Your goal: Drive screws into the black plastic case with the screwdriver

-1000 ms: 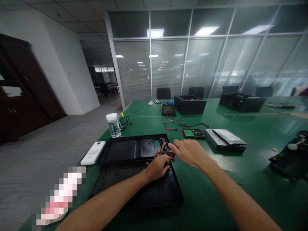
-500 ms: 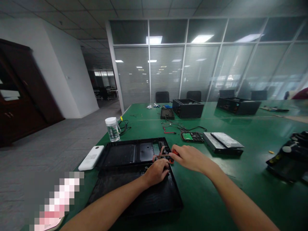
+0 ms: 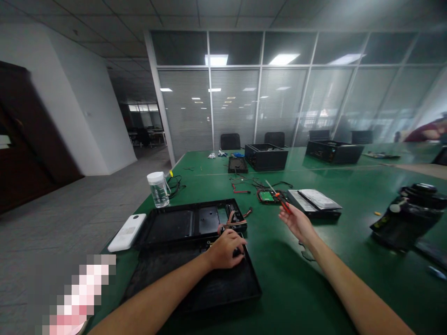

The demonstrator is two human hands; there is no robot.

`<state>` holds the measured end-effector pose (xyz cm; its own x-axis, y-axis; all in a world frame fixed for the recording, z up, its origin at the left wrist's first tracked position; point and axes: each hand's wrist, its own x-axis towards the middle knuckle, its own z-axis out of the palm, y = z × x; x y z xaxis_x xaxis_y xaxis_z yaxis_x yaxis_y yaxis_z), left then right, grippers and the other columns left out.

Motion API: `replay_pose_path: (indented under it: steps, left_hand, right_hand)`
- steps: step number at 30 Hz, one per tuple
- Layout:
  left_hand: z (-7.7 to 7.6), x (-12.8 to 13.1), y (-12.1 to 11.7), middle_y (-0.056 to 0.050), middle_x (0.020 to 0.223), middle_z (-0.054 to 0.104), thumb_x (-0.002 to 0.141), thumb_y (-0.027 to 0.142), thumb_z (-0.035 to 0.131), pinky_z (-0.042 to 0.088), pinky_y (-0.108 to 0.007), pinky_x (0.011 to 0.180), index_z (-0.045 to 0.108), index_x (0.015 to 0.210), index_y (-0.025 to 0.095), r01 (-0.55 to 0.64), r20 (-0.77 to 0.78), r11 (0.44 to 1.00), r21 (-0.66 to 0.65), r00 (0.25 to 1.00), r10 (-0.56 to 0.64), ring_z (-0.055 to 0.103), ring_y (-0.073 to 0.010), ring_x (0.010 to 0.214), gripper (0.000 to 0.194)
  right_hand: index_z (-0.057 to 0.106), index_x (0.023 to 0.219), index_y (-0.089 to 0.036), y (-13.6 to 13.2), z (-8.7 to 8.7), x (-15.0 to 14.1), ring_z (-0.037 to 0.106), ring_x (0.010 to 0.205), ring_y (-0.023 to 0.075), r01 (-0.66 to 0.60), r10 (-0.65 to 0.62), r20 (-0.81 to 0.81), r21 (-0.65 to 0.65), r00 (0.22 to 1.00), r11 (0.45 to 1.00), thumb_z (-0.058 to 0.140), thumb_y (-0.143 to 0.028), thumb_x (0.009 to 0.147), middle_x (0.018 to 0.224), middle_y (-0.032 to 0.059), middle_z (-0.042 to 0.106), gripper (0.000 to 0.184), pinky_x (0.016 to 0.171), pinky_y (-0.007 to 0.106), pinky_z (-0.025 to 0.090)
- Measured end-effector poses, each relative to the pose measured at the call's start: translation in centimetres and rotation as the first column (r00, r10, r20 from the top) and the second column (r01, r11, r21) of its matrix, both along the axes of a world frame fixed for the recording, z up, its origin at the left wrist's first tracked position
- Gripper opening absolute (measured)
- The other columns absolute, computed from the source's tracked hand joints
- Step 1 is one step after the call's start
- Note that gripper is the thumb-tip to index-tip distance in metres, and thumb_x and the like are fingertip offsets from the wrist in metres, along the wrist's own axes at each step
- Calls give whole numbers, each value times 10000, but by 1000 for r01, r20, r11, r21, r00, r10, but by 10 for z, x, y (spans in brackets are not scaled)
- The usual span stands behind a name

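In my right hand [image 3: 296,222] is a screwdriver [image 3: 285,204] with a red-and-black handle, its shaft pointing up and away to the left. My left hand [image 3: 226,250] is closed with curled fingers over the right side of an opened black casing [image 3: 213,291]; whatever its fingertips hold is hidden. Behind that hand, a bundle of multicoloured ribbon wires [image 3: 228,225] comes out of the casing's far half [image 3: 176,223] and ends in a dark connector at the right.
A bare hard drive with a green board [image 3: 267,196] and a silver-topped drive box [image 3: 303,211] lie beyond my right hand. A water bottle [image 3: 159,190] and a white power bank [image 3: 127,232] stand left of the casing. Black computer cases [image 3: 267,159] sit farther back. A blurred person is at far right.
My right hand has drawn back to the right, lifting the screwdriver off the casing with its tip now up. My left hand stays at the casing. The view has turned slightly right.
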<state>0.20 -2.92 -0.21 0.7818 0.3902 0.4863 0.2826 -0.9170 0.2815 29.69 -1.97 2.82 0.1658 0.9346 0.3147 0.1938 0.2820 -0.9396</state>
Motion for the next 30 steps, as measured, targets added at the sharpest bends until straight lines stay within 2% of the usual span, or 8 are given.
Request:
replay_pose_path:
  steps: [4, 8, 10, 12, 15, 23, 26, 30]
  left_hand:
    - [3, 0, -5, -80, 954, 614, 725, 405, 617, 352, -400, 938, 462, 1128, 160, -1, 4, 999, 53, 1000, 1, 538, -225, 969, 497]
    - [23, -3, -4, -119, 1047, 570, 809, 393, 517, 370, -389, 912, 509, 1062, 150, -57, -66, 983, 176, 995, 70, 511, -239, 1014, 351]
    - [39, -10, 4, -103, 1004, 582, 836, 374, 482, 389, -374, 871, 539, 1001, 160, -138, -133, 970, 198, 977, 166, 528, -237, 972, 276]
    - [54, -23, 17, -85, 939, 596, 848, 362, 464, 415, -340, 802, 553, 959, 167, -293, -184, 944, 152, 930, 318, 553, -222, 892, 241]
    - [63, -52, 38, -58, 868, 607, 816, 398, 512, 435, -281, 710, 571, 915, 173, -412, -372, 911, -15, 848, 378, 572, -196, 800, 253]
    - [37, -100, 43, -35, 911, 586, 754, 277, 621, 429, -252, 742, 567, 902, 188, -317, -495, 946, 63, 814, 305, 566, -181, 847, 180]
    - [49, -92, 33, -41, 878, 593, 769, 218, 600, 433, -260, 730, 561, 845, 177, -244, -536, 955, 170, 790, 297, 576, -190, 833, 95]
    - [90, -81, 13, -44, 874, 597, 776, 237, 594, 436, -259, 711, 544, 835, 167, -227, -536, 944, 240, 780, 324, 580, -190, 820, 105]
  right_hand:
    - [454, 828, -216, -18, 15, -27, 579, 711, 152, -166, 165, 48, 8, 985, 986, 421, -415, 819, 871, 61, 557, 202, 669, 300, 463]
    - [468, 706, -208, -57, 36, -73, 508, 588, 132, -245, 222, 399, 8, 890, 969, 266, -398, 900, 659, 15, 509, 339, 589, 261, 412]
    - [532, 781, -192, -82, 39, -94, 535, 658, 143, -412, 311, 633, 14, 709, 911, 254, -363, 915, 731, 30, 566, 353, 628, 260, 411]
    - [555, 816, -186, -108, 32, -109, 551, 737, 163, -588, 339, 851, -45, 401, 808, 395, -365, 870, 825, 36, 604, 246, 651, 267, 406]
    - [548, 827, -190, -142, 12, -116, 541, 730, 188, -507, 166, 968, -48, 190, 861, 500, -303, 802, 806, 36, 609, 126, 593, 280, 380]
    - [514, 724, -201, -176, -15, -75, 519, 685, 176, -354, 24, 968, 69, 250, 933, 500, -236, 818, 729, 27, 578, 101, 564, 294, 346]
    - [514, 710, -199, -170, -17, -73, 515, 681, 164, -328, -5, 958, 103, 287, 939, 499, -284, 840, 729, 31, 567, 156, 572, 290, 352]
    - [524, 711, -190, -142, -21, -86, 517, 703, 160, -312, -36, 957, 130, 289, 941, 494, -338, 852, 746, 36, 567, 206, 586, 283, 370]
